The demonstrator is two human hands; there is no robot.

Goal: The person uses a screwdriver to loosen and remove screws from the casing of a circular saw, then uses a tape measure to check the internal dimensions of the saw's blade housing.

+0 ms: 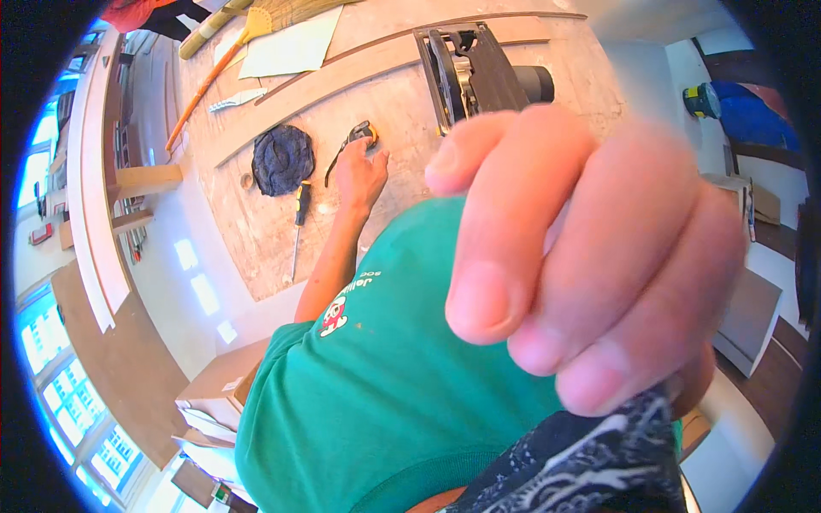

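Note:
My right hand (590, 248) is raised close in front, large and slightly blurred. Its curled fingers pinch the edge of a black cloth with a white pattern (590, 462), which hangs down across the bottom. Lower on the wooden table, my left hand (361, 178) has its fingers bent around the near side of a small black-and-yellow tape measure (363, 132) with a dark strap. Left of that hand lie a crumpled dark cloth (283, 160) and a screwdriver (302, 205) with a black-and-yellow handle. A circular saw (466, 73) lies beyond, its flat base turned up.
A long wooden strip (342, 85) crosses the table (402, 103). Farther back are a white sheet (291, 47), an orange-handled tool with a yellow head (256, 23) and a pale slim tool (237, 100). A person in red (141, 13) stands at the far left.

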